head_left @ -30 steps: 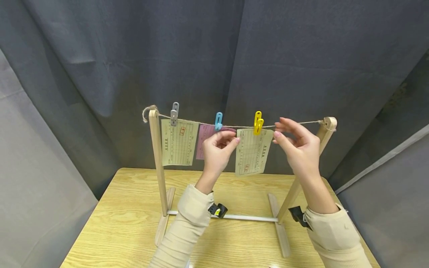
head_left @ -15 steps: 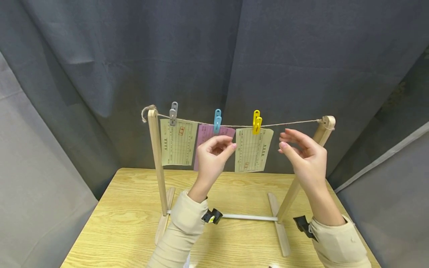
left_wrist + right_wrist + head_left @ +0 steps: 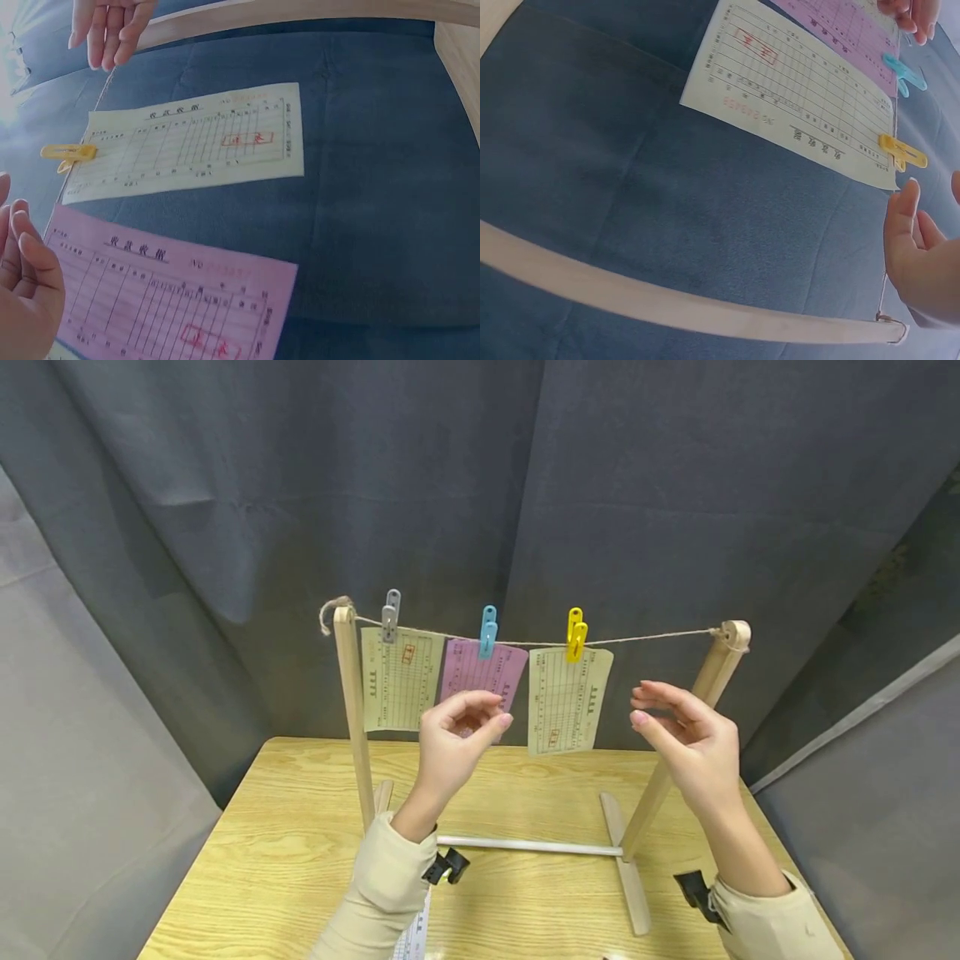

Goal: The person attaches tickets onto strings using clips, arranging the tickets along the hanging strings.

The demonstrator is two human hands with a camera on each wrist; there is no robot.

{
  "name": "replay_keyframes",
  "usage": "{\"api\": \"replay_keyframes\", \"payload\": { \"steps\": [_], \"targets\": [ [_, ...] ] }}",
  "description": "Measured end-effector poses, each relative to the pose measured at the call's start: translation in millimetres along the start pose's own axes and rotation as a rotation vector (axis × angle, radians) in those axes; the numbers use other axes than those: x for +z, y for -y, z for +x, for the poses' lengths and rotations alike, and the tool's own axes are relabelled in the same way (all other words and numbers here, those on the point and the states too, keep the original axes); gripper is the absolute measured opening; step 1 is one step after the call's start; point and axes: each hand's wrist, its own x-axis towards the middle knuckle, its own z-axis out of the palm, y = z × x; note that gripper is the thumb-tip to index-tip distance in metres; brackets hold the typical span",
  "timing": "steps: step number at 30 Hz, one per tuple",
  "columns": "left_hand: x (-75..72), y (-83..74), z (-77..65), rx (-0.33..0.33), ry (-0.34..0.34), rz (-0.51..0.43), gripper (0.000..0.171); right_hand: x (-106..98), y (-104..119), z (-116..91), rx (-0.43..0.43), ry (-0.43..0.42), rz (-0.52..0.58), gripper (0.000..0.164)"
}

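Observation:
Three receipt slips hang from a twine line [image 3: 645,636]. The left pale-green slip [image 3: 401,685] is held by a grey clothespin [image 3: 390,617]. A pink slip [image 3: 480,668] hangs in the middle under a blue clothespin [image 3: 488,633], its lower part behind my left hand. On the right, a yellow clothespin [image 3: 576,637] grips another pale-green slip [image 3: 566,702], which tilts slightly. My left hand [image 3: 453,735] is in front of the pink slip, fingers loosely curved and holding nothing. To the right of the yellow-pinned slip, my right hand [image 3: 693,747] is likewise loosely curved, with nothing between thumb and fingers.
Wooden posts [image 3: 352,710] on flat feet [image 3: 626,868] carry the twine, joined low down by a white rod [image 3: 532,844]. The frame stands on a wood-grain table [image 3: 247,860]. A printed paper [image 3: 414,935] lies near the front edge. Dark curtains [image 3: 450,485] hang behind.
Both hands have drawn down and away from the line, the left one leftward and the right one rightward. More of the pink slip and blue clothespin now shows.

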Motion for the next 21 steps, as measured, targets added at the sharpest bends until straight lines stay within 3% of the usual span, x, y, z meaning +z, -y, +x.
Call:
{"api": "replay_keyframes", "payload": {
  "steps": [9, 17, 21],
  "targets": [
    [-17.7, -0.6, -13.2, 0.036, 0.067, 0.058, 0.021, -8.3, -6.5, -17.2, 0.015, 0.023, -0.06, 0.031],
    [-35.1, -18.9, -24.2, 0.063, 0.137, 0.11, 0.029, -15.7, -13.9, -31.7, 0.024, 0.046, -0.082, 0.032],
    [-45.0, -10.8, -30.4, 0.073, 0.151, 0.131, 0.031, -21.7, -17.9, -39.0, 0.04, 0.06, -0.141, 0.032]
  ]
}}
